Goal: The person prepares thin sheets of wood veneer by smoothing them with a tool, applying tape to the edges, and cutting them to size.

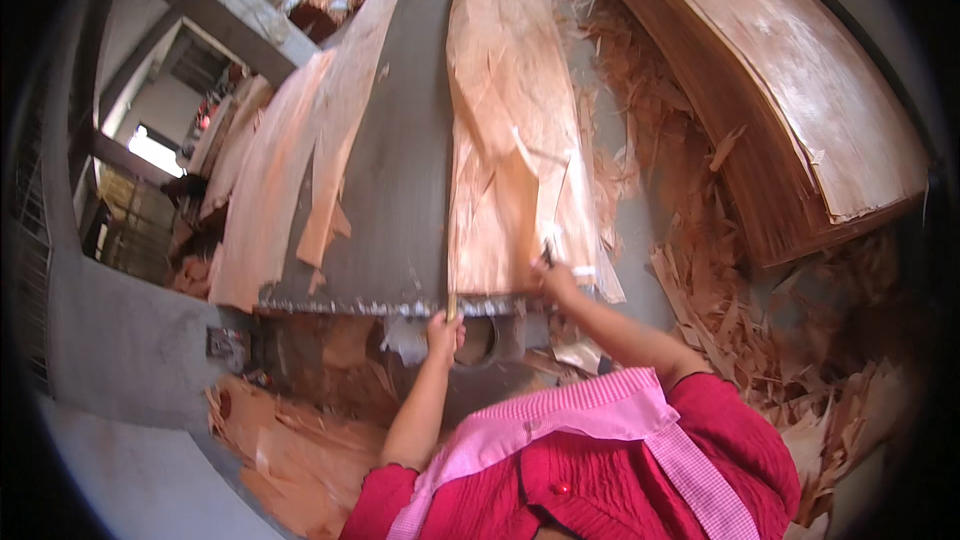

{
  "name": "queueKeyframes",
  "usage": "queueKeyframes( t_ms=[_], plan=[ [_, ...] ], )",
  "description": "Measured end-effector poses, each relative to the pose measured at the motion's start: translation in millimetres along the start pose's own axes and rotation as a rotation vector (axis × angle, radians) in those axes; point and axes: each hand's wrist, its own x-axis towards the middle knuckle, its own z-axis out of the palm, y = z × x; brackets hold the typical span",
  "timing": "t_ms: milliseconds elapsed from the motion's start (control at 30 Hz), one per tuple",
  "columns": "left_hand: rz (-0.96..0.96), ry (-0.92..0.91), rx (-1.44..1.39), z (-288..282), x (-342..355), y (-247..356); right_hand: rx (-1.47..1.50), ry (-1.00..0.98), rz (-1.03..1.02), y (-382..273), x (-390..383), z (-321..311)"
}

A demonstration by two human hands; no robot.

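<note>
Long sheets of wood veneer (500, 50) lie lengthwise on a grey-topped table (400, 160), with a raised, creased flap near the close end. At the table's near edge, my left hand (443, 336) is closed round a thin yellowish stick (451, 306) that stands up beside the veneer's left corner. My right hand (552, 280) is over the near right part of the veneer, its fingers closed on a small dark tool (546, 254). The tool's working end is too small to make out.
A tall veneer stack (800, 80) stands at the right. Torn veneer scraps (690, 200) litter the floor between it and the table. More veneer (275, 180) lies along the table's left side. A grey pillar (230, 10) rises at the back left.
</note>
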Motion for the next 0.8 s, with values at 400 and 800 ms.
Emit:
queueKeyframes(
  t_ms=[400,800],
  plan=[
    [0.454,0.370,0.616,11.1,-4.7,8.9,-0.181,0.367,-0.400,-25.5,37.6,-73.8],
    [0.999,0.102,1.015,117.6,113.4,140.7,-0.310,0.327,-0.308,-98.7,140.0,-49.2]
  ],
)
